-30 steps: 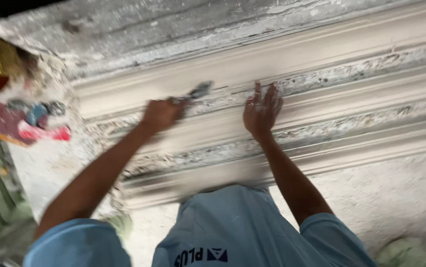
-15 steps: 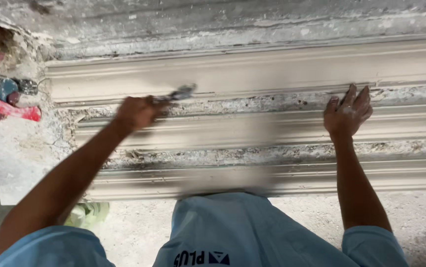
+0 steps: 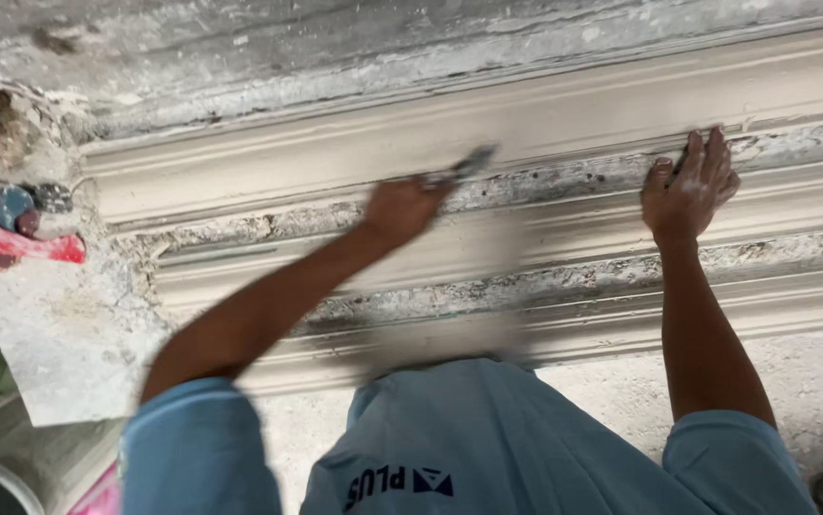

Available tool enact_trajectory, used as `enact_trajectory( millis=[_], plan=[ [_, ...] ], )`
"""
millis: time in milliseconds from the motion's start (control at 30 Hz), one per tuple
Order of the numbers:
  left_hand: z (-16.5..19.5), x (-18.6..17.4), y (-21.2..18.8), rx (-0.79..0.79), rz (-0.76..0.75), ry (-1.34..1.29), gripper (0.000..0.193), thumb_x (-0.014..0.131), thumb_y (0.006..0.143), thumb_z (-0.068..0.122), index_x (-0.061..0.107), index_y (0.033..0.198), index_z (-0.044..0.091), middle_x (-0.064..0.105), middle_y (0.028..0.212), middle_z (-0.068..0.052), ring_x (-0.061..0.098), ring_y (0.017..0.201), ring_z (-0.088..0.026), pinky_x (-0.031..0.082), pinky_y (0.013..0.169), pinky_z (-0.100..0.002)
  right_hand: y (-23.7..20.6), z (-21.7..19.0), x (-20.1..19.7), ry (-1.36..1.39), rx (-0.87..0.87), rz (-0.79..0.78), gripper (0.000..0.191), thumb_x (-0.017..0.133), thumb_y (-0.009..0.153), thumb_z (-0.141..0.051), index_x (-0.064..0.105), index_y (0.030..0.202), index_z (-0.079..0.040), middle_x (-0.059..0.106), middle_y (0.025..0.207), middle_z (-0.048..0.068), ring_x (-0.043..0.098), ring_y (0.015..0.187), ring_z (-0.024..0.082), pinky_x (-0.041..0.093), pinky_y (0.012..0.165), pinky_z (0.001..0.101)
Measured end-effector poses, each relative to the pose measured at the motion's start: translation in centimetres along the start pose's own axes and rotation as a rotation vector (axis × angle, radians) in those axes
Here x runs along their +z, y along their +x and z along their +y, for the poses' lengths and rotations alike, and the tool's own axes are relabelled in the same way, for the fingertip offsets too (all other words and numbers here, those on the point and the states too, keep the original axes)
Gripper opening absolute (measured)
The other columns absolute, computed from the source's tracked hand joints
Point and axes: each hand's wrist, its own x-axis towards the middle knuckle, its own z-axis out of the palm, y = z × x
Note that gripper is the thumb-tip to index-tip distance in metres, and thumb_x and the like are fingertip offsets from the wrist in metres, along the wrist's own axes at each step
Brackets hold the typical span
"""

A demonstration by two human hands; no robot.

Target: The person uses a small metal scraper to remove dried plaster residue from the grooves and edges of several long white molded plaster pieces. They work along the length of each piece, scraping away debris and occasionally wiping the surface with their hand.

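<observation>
Scraper (image 3: 473,162): small, likely light and stiff; best held by handle; left hand (image 3: 402,205) clenched round it; right hand (image 3: 688,186) spread flat on plaster moulding (image 3: 545,119).

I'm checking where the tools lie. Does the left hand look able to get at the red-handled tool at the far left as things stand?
Probably not at once. The left hand grips a small scraper at the moulding, well away from the red-handled tool. Nothing blocks the way, but the hand is full.
</observation>
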Motion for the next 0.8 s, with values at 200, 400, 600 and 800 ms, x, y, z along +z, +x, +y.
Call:
enact_trajectory(
  millis=[200, 400, 600, 800],
  plan=[
    [-1.7, 1.6, -1.0, 0.039, 0.035, 0.123, 0.045, 0.055, 0.102, 0.025, 0.053, 0.147, 0.026, 0.072, 0.092, -0.020, 0.069, 0.054, -0.026, 0.054, 0.037, -0.041, 0.8, -0.3, -1.1, 0.008, 0.047, -0.087, 0.057, 0.052, 0.108, -0.030, 0.046, 0.159, -0.005, 0.028, 0.171, 0.021, 0.025, 0.151, 0.046, 0.014, 0.114, 0.0717],
    [0.9, -0.8, 0.6, 0.033, 0.075, 0.085, 0.047, 0.059, 0.097, 0.032, 0.058, 0.141, 0.018, 0.073, 0.089, -0.017, 0.070, 0.060, -0.026, 0.055, 0.035, -0.040, 0.2, -0.3, -0.7, -0.010, 0.049, -0.071, 0.055, 0.051, 0.107, -0.029, 0.050, 0.156, -0.004, 0.029, 0.171, 0.018, 0.030, 0.154, 0.044, 0.017, 0.119, 0.0681],
    [10.0, 2.5, 11.2, 0.002, 0.027, 0.000, 0.035, 0.051, 0.105, 0.019, 0.061, 0.139, 0.021, 0.069, 0.084, -0.015, 0.069, 0.060, -0.026, 0.056, 0.044, -0.043, 0.5, -0.2, -1.1, -0.003, 0.062, -0.072, 0.057, 0.045, 0.108, -0.033, 0.047, 0.158, -0.005, 0.029, 0.170, 0.016, 0.032, 0.152, 0.041, 0.016, 0.119, 0.0679],
    [2.7, -0.7, 2.8, 0.005, -0.046, 0.082, 0.048, 0.062, 0.092, 0.029, 0.061, 0.140, 0.024, 0.069, 0.083, -0.020, 0.070, 0.061, -0.032, 0.056, 0.043, -0.047, 0.4, 0.0, -0.4, 0.002, 0.074, -0.047, 0.052, 0.041, 0.112, -0.033, 0.047, 0.157, -0.007, 0.031, 0.171, 0.014, 0.031, 0.155, 0.041, 0.015, 0.122, 0.0671]
  ],
)
